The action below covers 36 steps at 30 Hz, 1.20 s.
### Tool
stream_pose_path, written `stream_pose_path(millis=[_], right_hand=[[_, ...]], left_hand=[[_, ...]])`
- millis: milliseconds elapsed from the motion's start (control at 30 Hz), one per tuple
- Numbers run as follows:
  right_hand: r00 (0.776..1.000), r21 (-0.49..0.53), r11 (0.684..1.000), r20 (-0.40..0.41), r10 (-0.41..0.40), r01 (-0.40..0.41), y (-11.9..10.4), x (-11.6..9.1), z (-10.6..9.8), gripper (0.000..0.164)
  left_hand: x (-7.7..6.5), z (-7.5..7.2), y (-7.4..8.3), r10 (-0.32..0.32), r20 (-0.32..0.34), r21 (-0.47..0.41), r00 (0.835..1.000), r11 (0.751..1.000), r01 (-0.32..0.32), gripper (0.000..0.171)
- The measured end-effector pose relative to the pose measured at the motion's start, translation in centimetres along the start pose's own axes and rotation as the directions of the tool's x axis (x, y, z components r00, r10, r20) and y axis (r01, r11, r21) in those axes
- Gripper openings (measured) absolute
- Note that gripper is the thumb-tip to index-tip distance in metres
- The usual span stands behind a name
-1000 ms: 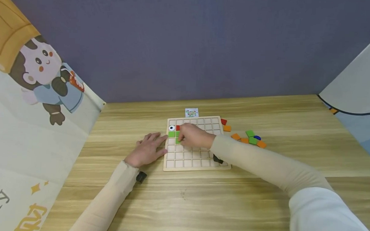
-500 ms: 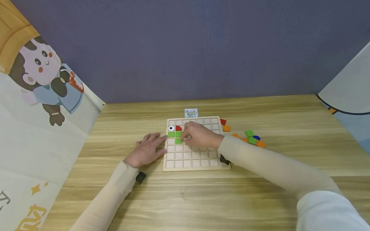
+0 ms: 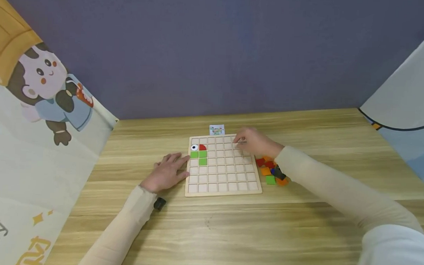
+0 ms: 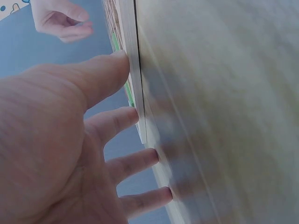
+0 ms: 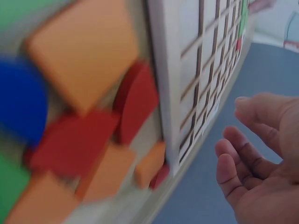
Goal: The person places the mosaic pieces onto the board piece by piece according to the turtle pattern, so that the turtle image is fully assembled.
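Note:
A wooden grid board (image 3: 224, 193) lies on the table. At its upper left sit an eye tile (image 3: 194, 147), a red quarter-round tile (image 3: 202, 147) and green square tiles (image 3: 202, 161). My left hand (image 3: 166, 173) rests with spread fingers at the board's left edge; in the left wrist view, the thumb and index fingertip touch that edge. My right hand (image 3: 255, 142) hovers over the board's upper right corner, fingers loosely bent. In the right wrist view, its thumb stands apart from the fingers and nothing shows between them.
Loose tiles lie right of the board: orange (image 3: 265, 171), green (image 3: 270, 180), red (image 5: 135, 102) and blue (image 5: 21, 100). The right wrist partly covers them. A small picture card (image 3: 216, 129) lies behind the board. A dark wall (image 3: 235, 63) rises at the table's back.
My right hand has left the lower green tile and moved right, away from the tiles on the board. Loose tiles its forearm covered now show. The left hand stays put.

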State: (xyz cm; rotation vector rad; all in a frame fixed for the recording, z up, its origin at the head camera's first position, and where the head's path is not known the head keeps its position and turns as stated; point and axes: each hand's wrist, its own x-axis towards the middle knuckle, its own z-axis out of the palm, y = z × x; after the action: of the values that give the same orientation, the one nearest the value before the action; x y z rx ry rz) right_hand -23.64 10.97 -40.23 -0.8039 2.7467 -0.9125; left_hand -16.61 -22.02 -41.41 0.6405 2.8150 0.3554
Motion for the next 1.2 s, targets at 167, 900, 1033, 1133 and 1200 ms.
stream_pose_path(millis=[167, 900, 1033, 1133, 1200], right_hand=[[0.998, 0.008, 0.998, -0.017, 0.059, -0.059, 2.0, -0.3, -1.5, 0.017], [0.973, -0.045, 0.972, -0.015, 0.23, -0.23, 5.6, -1.6, -2.4, 0.021], [0.97, -0.04, 0.97, -0.022, 0.241, -0.242, 5.7, -1.6, -2.3, 0.019], [0.969, -0.048, 0.967, -0.026, 0.248, -0.249, 5.7, -1.5, -2.3, 0.019], [0.967, -0.059, 0.965, -0.029, 0.254, -0.255, 5.7, -1.4, -2.3, 0.02]], left_hand=[[0.0, 0.0, 0.0, -0.001, -0.003, 0.0, 1.0, 1.0, 0.001, 0.061], [0.0, 0.1, 0.0, 0.005, 0.002, 0.015, 1.0, 1.0, -0.005, 0.062], [0.0, 0.1, 0.0, 0.004, 0.0, 0.011, 1.0, 1.0, -0.004, 0.062], [0.0, 0.1, 0.0, 0.0, 0.0, 0.006, 1.0, 1.0, 0.0, 0.062], [0.1, 0.1, 0.0, -0.001, 0.002, 0.002, 1.0, 1.0, 0.001, 0.062]])
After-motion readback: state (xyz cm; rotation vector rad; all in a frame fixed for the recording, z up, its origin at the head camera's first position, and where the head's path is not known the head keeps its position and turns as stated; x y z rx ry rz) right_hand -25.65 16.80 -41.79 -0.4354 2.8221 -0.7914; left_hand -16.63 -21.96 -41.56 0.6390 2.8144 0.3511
